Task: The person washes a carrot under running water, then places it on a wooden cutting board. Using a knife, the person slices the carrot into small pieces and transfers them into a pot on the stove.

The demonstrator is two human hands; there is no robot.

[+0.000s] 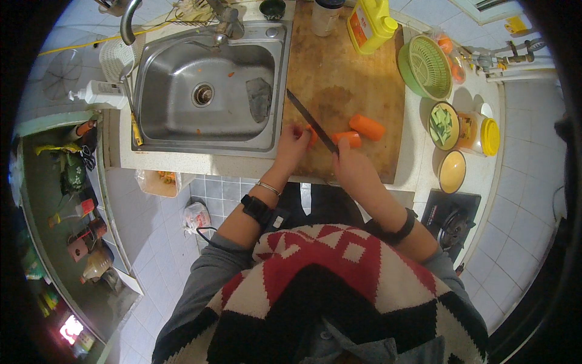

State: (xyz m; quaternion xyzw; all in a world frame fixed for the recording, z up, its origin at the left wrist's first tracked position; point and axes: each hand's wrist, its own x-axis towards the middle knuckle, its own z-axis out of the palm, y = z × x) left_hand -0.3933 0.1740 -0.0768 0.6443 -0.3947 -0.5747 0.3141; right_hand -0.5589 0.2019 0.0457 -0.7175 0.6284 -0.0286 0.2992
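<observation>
carrot piece (311, 134) pinned under left hand (293, 145) fingers | right hand (353, 165) fingers clamped on knife (311, 120), blade angled

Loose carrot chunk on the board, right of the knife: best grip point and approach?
Grip the carrot chunk across its middle, coming from above. It lies flat on the cutting board, long axis roughly left-right, apart from the knife and both hands, so its sides look open.

Grey sleeves were pushed up past both elbows, and over the chest sat a knitted garment patterned in red, white and black diamonds. Just behind the left hand (292, 145) ran a thin silver bangle, then a black strap further back. Behind the right hand (354, 170), a black band circled the forearm.
</observation>
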